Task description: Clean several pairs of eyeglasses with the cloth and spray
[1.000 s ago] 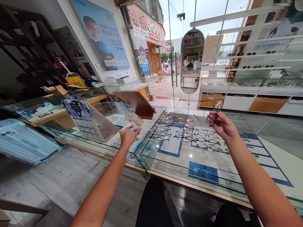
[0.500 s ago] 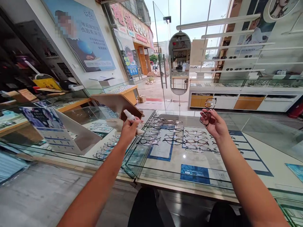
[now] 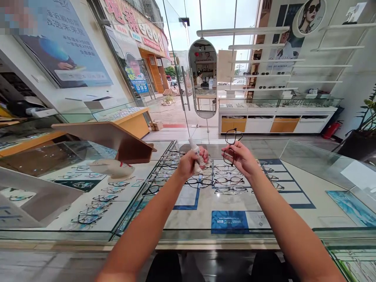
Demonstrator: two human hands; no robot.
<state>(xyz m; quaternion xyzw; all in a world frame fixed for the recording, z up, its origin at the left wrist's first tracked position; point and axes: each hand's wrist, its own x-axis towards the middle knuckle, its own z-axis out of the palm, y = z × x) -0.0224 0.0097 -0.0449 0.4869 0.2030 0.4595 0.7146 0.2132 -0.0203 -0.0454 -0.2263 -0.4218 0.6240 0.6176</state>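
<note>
My left hand [image 3: 190, 161] is closed around a small white bottle [image 3: 194, 145], its narrow tip pointing up. Something white also shows below the fingers of that hand; I cannot make out whether it is part of the bottle. In my right hand [image 3: 241, 154] a pair of dark-rimmed eyeglasses [image 3: 231, 136] is pinched, turned upright with one lens above the other. The two hands are apart, both over the glass display counter [image 3: 182, 236]. Under the glass, rows of eyeglasses [image 3: 228, 180] lie below and between the hands.
A brown slanted stand [image 3: 132, 143] and a white computer mouse [image 3: 111, 167] are on the left counter. A standing card [image 3: 38, 199] is nearer, at left. Beyond the counter are an oval mirror [image 3: 202, 78], a glass door and shelves. A blue-and-white leaflet [image 3: 229, 222] lies in front.
The view has turned right. My left hand with the bottle has come closer to the right hand and the eyeglasses. Both hands keep their hold.
</note>
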